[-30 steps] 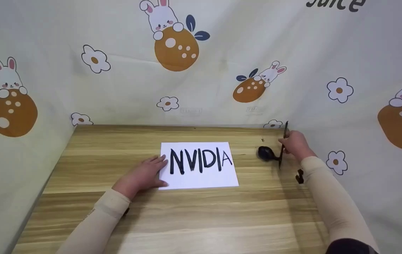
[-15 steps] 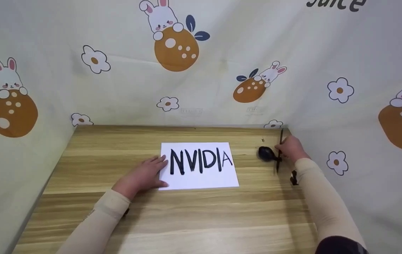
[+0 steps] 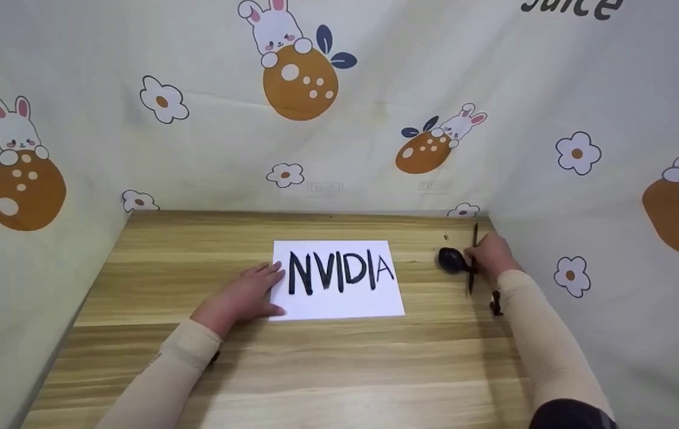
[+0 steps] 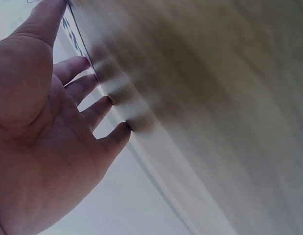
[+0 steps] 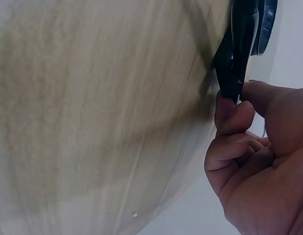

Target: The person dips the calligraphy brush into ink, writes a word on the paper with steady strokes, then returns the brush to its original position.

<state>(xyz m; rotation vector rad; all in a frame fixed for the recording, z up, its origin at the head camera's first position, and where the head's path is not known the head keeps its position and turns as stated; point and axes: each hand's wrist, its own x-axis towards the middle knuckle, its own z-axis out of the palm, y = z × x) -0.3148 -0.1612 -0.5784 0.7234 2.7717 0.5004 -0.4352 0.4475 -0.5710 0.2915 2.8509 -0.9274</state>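
Observation:
In the head view my left hand lies with spread fingers on the left edge of a white sheet of paper, lettered NVIDIA in black. The final A has thinner strokes. In the left wrist view the fingertips touch down along that edge. My right hand pinches a thin black brush between thumb and fingers. The brush lies across the handle of a black spoon, right of the paper. Close up, the right hand has its fingertips at the dark overlapping pieces, whose outlines are hard to separate.
A wood-grain table carries everything. Behind and to the right hangs a pale curtain with rabbits, oranges and flowers. A tiny dark speck lies behind the spoon. The right hand is close to the table's right edge.
My right hand has come down and slightly nearer, bringing the brush from a raised tilt to lie across the spoon's handle. The left hand and paper stay put.

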